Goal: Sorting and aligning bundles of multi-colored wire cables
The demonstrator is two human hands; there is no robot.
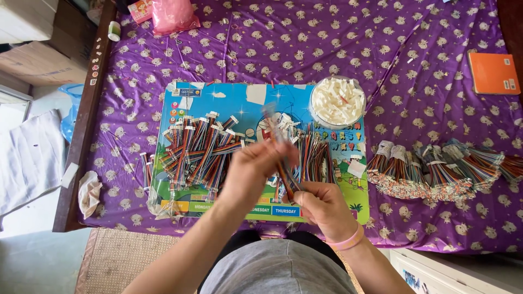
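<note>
Both hands are gripping one wire bundle [286,179] over the board [239,103]: left hand [256,166] pinching its upper end, right hand [321,207] clutching lower.

Single head-worn view, looked steeply down from above the person's torso, nearly top-down onto the table [436,71] with its purple cloth. Faced forward across the table; far edge sat at frame top, the person's lap at the bottom. Close range: left hand [256,166] and right hand [321,207] filled the lower centre. Floor strip and boxes showed at the left edge. No second view, so nothing overlapped.
</note>
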